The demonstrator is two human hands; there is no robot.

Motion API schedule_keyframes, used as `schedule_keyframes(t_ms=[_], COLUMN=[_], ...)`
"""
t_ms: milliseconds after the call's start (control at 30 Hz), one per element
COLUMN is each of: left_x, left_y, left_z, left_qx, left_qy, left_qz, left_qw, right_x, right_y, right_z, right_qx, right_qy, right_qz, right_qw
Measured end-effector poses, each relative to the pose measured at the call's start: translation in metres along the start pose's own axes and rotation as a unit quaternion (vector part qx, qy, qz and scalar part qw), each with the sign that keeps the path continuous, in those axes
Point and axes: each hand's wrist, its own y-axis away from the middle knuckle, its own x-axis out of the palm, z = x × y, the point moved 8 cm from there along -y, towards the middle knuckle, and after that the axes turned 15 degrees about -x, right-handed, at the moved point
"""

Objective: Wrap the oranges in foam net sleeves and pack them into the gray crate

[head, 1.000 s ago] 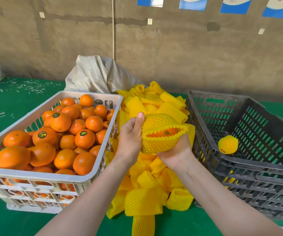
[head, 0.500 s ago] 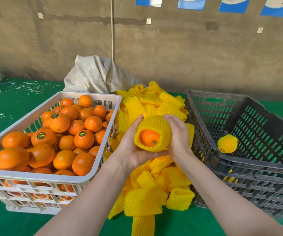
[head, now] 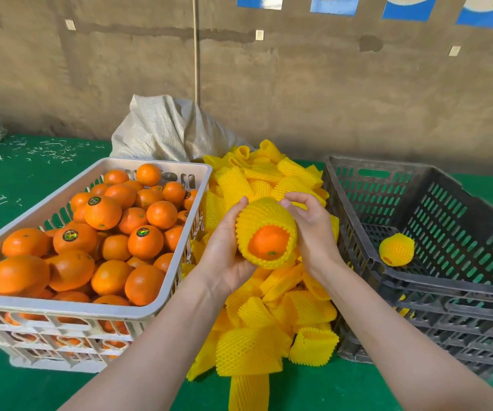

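Observation:
An orange [head: 269, 243] sits inside a yellow foam net sleeve [head: 264, 215], its open end facing me. My left hand [head: 224, 253] cups the sleeved orange from the left and below, thumb up along its side. My right hand [head: 310, 229] holds it from the right with fingers curled over the top. Both hover above a heap of yellow foam sleeves [head: 269, 321]. The gray crate [head: 434, 292] on the right holds one wrapped orange [head: 396, 250]. A white crate [head: 91, 310] on the left is piled with bare oranges [head: 103, 212].
A grey woven sack [head: 168, 129] leans against the brown wall behind the crates. Everything stands on a green surface [head: 32, 161] scattered with pale shavings at the left.
The sleeve has been pulled down over the orange and turned so its open end faces me. My right hand moved from beneath it to its right side.

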Motion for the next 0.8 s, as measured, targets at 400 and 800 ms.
schedule_keyframes(t_ms=[400,800], left_x=[-0.008,-0.011], left_y=[0.019,0.014], left_z=[-0.018,-0.021], left_qx=[0.183,0.109], left_qy=[-0.309,-0.201], left_qz=[-0.172,-0.118], left_qw=[0.917,0.966], right_x=[0.005,0.011], right_y=[0.018,0.021], right_z=[-0.011,-0.001], right_qx=[0.041,0.019], right_qy=[0.042,0.014], right_qz=[0.017,0.131], right_qw=[0.998,0.991])
